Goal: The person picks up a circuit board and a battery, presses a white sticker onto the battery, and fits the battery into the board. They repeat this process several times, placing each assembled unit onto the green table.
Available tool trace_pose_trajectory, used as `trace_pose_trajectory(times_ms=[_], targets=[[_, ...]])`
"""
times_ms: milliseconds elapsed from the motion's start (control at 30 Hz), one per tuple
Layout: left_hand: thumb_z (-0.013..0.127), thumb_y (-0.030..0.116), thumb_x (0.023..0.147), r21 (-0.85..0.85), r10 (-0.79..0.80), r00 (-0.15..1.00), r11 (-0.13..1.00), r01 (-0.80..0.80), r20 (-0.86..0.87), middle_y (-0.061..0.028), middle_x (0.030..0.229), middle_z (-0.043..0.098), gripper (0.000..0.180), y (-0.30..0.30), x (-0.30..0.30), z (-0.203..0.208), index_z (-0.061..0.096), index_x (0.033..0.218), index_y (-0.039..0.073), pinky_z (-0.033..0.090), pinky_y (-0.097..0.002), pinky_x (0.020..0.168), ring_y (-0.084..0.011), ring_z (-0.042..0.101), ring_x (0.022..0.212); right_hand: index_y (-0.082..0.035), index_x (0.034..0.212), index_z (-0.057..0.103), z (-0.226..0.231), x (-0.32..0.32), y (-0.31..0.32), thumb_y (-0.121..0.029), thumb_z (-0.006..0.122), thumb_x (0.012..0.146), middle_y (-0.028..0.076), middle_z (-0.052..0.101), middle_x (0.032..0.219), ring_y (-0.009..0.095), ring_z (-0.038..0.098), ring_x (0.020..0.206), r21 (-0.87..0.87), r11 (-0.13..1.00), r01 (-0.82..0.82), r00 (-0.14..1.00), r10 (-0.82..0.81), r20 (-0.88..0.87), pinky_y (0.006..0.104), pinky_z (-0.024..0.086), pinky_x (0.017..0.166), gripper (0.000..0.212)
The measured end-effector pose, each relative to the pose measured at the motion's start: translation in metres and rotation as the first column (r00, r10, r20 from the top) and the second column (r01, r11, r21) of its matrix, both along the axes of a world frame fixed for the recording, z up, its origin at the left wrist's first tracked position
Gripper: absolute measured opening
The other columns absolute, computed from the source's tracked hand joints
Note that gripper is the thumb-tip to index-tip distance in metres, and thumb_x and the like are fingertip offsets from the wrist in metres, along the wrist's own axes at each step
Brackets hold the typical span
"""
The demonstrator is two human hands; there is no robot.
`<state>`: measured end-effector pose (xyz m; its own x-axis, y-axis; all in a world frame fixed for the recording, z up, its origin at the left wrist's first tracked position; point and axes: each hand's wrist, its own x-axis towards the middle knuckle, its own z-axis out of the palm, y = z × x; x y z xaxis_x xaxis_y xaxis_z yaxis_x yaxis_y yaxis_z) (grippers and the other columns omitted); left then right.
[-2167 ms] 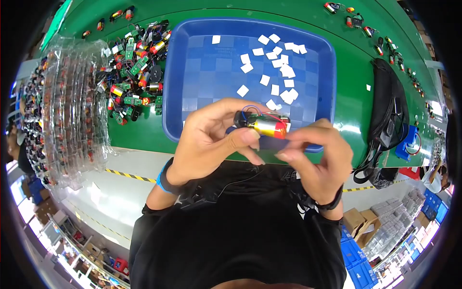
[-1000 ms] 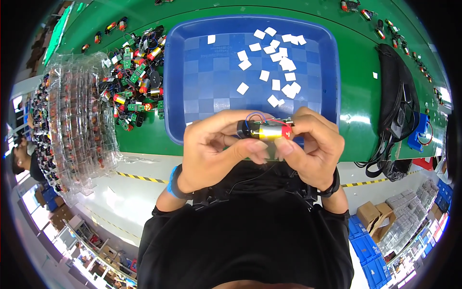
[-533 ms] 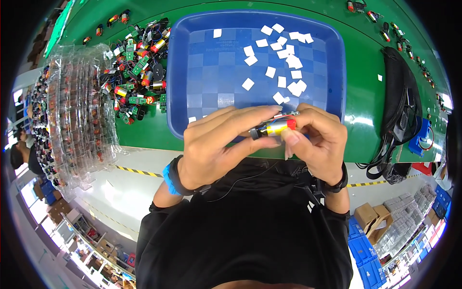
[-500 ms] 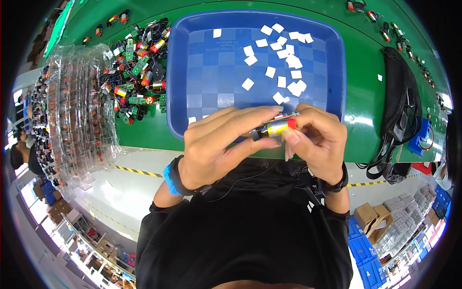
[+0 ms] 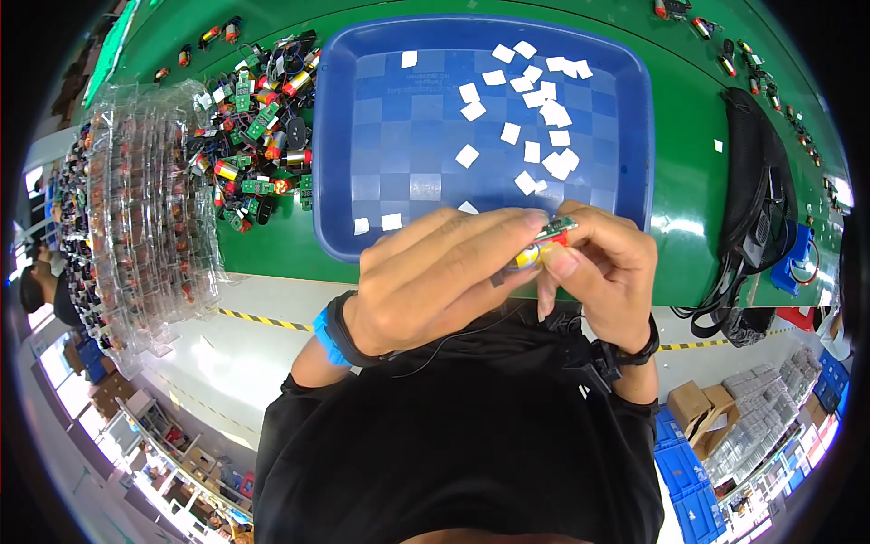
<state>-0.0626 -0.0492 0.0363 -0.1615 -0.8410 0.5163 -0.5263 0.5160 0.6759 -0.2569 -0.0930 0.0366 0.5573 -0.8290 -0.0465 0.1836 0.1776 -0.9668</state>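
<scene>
"Where is the small component (image 5: 526, 259) just now?"

"Between the two hands, at their fingertips, above the near side of the blue tray (image 5: 390, 150), right of its middle."

"What does the left hand (image 5: 433, 276) do with it?"

"It's closed around the left part. The fingers lie across the far side and hide that end, so only a bit of the yellow cylinder shows."

"And the right hand (image 5: 609, 267)?"

"Clamped too: thumb and forefinger pinch the red right end, the thumb on the near side. The green circuit board (image 5: 562, 226) peeks out on the far side, between both sets of fingertips."

"Can you see how the left thumb sits?"

"No, I can't tell; the fingers cover most of it."

"What's around them?"

"White squares (image 5: 510, 133) scattered in the tray, mostly toward its right. Left of it, a heap of similar parts (image 5: 263, 122), then clear plastic trays (image 5: 140, 218) farther left. A black bag (image 5: 750, 181) lies to the right on the green table (image 5: 680, 172)."
</scene>
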Motion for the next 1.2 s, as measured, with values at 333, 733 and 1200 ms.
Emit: trace_pose_trajectory(times_ms=[333, 733, 1200], targets=[[0.058, 0.008, 0.101, 0.582, 0.381, 0.442, 0.589, 0.561, -0.812, -0.0174, 0.12, 0.066, 0.029, -0.004, -0.005, 0.005, 0.055, 0.127, -0.004, 0.062, -0.0289, 0.066, -0.0183, 0.069, 0.093, 0.005, 0.093, 0.067, 0.0, 0.0, 0.008, -0.002, 0.076, 0.084, 0.007, 0.061, 0.082, 0.013, 0.061, 0.061, -0.338, 0.925, 0.173, 0.939, -0.259, -0.228, 0.0235, 0.047, 0.049, 0.014], [0.047, 0.011, 0.106, 0.462, 0.208, 0.447, 0.66, 0.592, -0.87, -0.0187, 0.128, 0.061, 0.024, 0.012, -0.005, 0.002, 0.043, 0.126, 0.0, 0.062, -0.0318, 0.075, -0.0199, 0.067, 0.102, -0.005, 0.097, 0.074, -0.007, 0.008, 0.016, -0.003, 0.088, 0.067, 0.003, 0.057, 0.079, 0.014, 0.054, 0.057, -0.915, 0.396, 0.074, 0.837, -0.524, -0.159, 0.0258, 0.039, 0.048, 0.033], [0.046, 0.017, 0.107, 0.688, 0.282, 0.665, 0.536, 0.488, -0.691, -0.004, 0.077, 0.064, 0.016, 0.009, 0.001, 0.015, 0.049, 0.115, 0.003, 0.037, -0.0201, 0.047, -0.0041, 0.053, 0.053, -0.01, 0.092, 0.072, -0.013, 0.006, 0.015, -0.004, 0.086, 0.07, 0.003, 0.057, 0.084, 0.017, 0.057, 0.058, -0.923, 0.385, -0.016, 0.809, -0.537, -0.238, 0.0281, 0.044, 0.049, 0.027]])
